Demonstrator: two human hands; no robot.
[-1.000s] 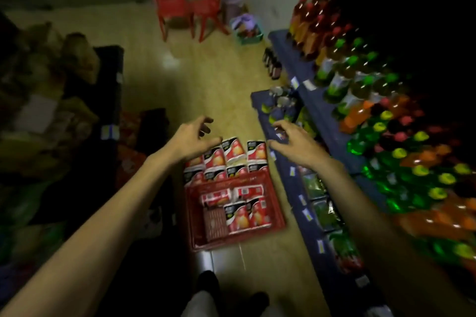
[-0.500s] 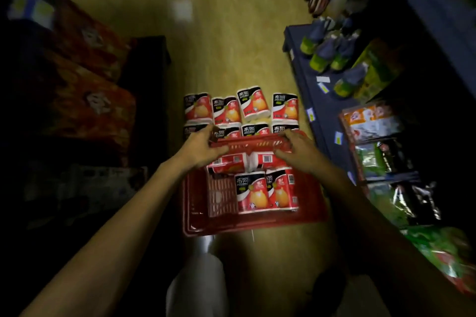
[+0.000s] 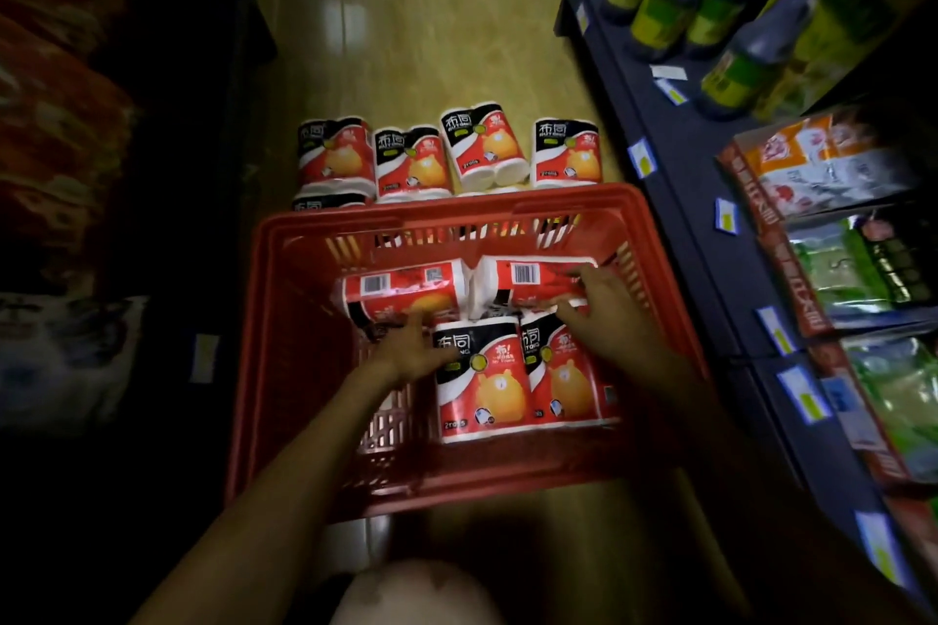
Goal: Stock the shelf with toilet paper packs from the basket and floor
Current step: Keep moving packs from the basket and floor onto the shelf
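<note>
Both hands reach into the red basket [image 3: 304,330]: left hand [image 3: 411,350] fingers spread on the ten o'clock pack [image 3: 401,292], right hand [image 3: 604,315] clasping the one o'clock pack [image 3: 533,277]; grip each fully before lifting

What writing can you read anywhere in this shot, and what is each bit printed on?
"布同": brand on the pack in the basket and on the floor packs.
"2 rolls": bottom of that basket pack, and of one floor pack.
Smaller print beneath the brand: blurred.
Barcodes on the two rear basket packs: digits too small.
Shelf price tags: unreadable.
Snack bags and bottle labels: too blurred.
</note>
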